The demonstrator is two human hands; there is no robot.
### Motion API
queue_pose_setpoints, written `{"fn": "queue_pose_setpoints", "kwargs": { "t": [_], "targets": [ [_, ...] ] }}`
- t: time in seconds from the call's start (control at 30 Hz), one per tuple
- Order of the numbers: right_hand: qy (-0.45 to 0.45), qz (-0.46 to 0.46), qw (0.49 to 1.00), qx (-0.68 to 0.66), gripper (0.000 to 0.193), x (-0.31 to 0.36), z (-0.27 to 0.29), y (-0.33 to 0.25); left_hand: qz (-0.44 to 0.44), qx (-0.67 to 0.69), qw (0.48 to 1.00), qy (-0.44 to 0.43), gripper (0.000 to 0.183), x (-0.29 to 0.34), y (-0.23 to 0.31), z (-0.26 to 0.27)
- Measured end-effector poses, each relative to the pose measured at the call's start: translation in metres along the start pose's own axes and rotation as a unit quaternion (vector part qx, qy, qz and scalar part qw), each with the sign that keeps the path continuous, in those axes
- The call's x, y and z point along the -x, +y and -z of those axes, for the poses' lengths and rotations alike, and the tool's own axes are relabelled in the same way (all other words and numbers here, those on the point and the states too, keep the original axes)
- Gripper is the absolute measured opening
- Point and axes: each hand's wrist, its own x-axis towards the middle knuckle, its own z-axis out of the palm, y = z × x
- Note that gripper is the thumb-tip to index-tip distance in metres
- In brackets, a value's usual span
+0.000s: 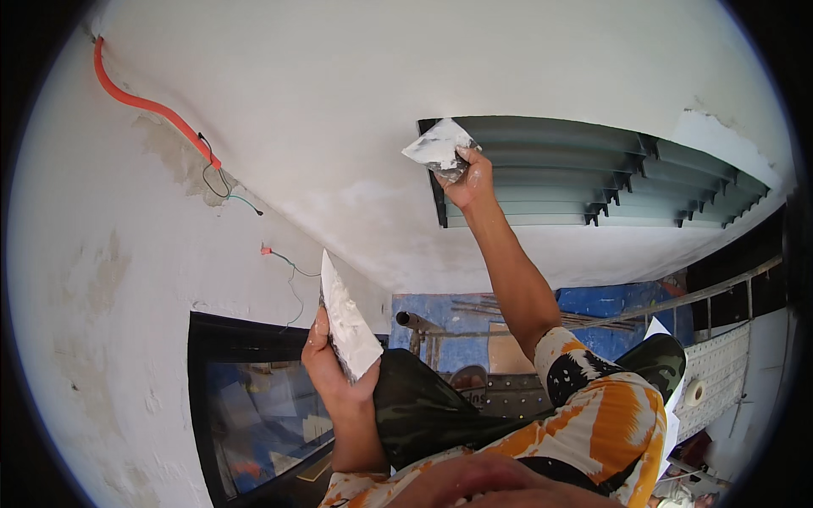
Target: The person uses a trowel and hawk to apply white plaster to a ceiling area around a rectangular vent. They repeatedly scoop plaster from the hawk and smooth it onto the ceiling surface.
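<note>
My left hand is closed round a putty knife, its flat face thickly coated with white putty. It is raised in front of the wall, above a dark-framed window. My right arm reaches up and forward. In my right hand is a second putty knife, also smeared with white putty, near the left end of a louvred window. Its handle is mostly hidden by my fingers. Whether that blade touches the wall or the window frame I cannot tell.
An orange conduit with loose wires runs along the wall corner at upper left; another wire end pokes out lower down. Below me are a perforated metal platform, a metal rail and blue sheeting. The dark-framed window is at lower left.
</note>
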Motion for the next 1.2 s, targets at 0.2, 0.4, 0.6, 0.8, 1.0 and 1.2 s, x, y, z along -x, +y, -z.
{"fn": "queue_pose_setpoints", "kwargs": {
  "t": [0.2, 0.4, 0.6, 0.8, 1.0, 1.2],
  "targets": [
    [0.12, 0.49, 0.715, 0.484, 0.038, 0.047, 0.026, -0.065, -0.015, -0.063, 0.997, 0.045, 0.015, 0.0, 0.0, 0.002],
    [0.113, 0.673, 0.43, 0.591, 0.038, 0.039, -0.006, -0.099, 0.006, -0.017, 1.0, -0.004, 0.016, -0.002, -0.003, 0.0],
    [0.035, 0.617, 0.627, 0.474, 0.039, 0.038, -0.012, -0.088, 0.016, -0.011, 1.0, -0.001, 0.015, -0.004, -0.001, 0.001],
    [0.228, 0.614, 0.478, 0.585, 0.051, -0.012, -0.032, -0.079, 0.025, -0.012, 1.0, 0.0, 0.014, -0.003, -0.001, 0.003],
    [0.211, 0.585, 0.562, 0.545, 0.072, -0.062, -0.054, 0.046, -0.035, -0.126, 0.991, 0.035, 0.014, -0.001, -0.005, -0.001],
    [0.15, 0.472, 0.651, 0.575, 0.076, -0.043, -0.088, 0.146, -0.016, -0.051, 0.998, -0.026, 0.015, -0.001, -0.002, 0.004]
  ]
}}
